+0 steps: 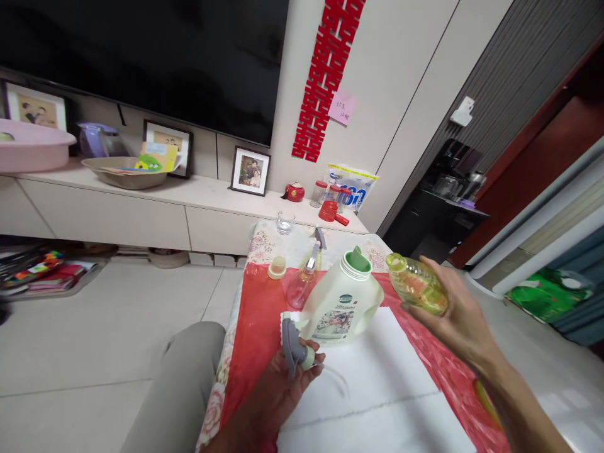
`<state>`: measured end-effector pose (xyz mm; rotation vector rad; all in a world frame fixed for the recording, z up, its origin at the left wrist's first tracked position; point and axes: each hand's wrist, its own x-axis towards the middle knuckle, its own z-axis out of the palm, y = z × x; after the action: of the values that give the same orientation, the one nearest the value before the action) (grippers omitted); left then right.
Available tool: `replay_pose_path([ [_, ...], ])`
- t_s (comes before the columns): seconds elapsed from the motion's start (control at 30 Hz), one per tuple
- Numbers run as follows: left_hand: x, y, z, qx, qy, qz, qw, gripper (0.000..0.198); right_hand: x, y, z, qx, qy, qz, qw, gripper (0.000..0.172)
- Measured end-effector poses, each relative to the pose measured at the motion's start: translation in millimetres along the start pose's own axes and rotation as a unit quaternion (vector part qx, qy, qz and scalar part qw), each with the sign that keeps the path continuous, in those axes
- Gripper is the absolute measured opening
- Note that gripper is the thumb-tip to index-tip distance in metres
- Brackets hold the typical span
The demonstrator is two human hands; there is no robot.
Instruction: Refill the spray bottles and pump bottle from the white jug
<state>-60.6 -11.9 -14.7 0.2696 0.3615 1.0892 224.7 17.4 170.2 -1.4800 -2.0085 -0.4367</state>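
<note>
My left hand [292, 384] is closed around a grey trigger spray head [293, 349] with a pale green collar, its thin clear dip tube trailing to the right. In my right hand [453, 308] is a yellowish clear bottle [418, 284], tilted with its open neck toward the left. Between both hands a large pale green detergent jug [335, 308] stands upright, its cap off and a green pour spout showing. Behind it on the left are a pink-tinted spray bottle [301, 286] and a cream cap [277, 267].
A white cloth [377, 377] lies over the red cover [257, 321] of the table. Toward the back sits a clear glass cup [285, 222]. The low cabinet beyond holds a red scoop [329, 211], jars, a red pot [295, 192] and framed photos. My knee is left of the table.
</note>
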Motion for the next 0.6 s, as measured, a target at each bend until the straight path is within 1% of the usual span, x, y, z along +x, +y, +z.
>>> replay_pose_path([
  [0.1,-1,1,-2.6,-0.004,-0.001,0.001,1.000,0.037,25,-2,-1,-0.043,0.002,-0.082,0.996,0.069],
  [0.23,1,-2,-8.6,-0.015,-0.009,-0.003,1.000,0.035,45,-4,-5,-0.087,-0.025,-0.144,0.985,0.068],
  [0.33,2,-2,-11.5,-0.018,-0.018,-0.005,1.000,0.032,55,-8,-10,-0.119,-0.053,-0.192,0.973,0.067],
  [0.47,1,-2,-12.1,-0.028,-0.037,-0.006,0.999,0.035,68,-16,-20,-0.161,-0.086,-0.223,0.958,0.065],
  [0.6,1,-2,-11.7,-0.029,-0.029,-0.013,0.999,0.036,79,-24,-28,-0.194,-0.113,-0.242,0.944,0.064],
])
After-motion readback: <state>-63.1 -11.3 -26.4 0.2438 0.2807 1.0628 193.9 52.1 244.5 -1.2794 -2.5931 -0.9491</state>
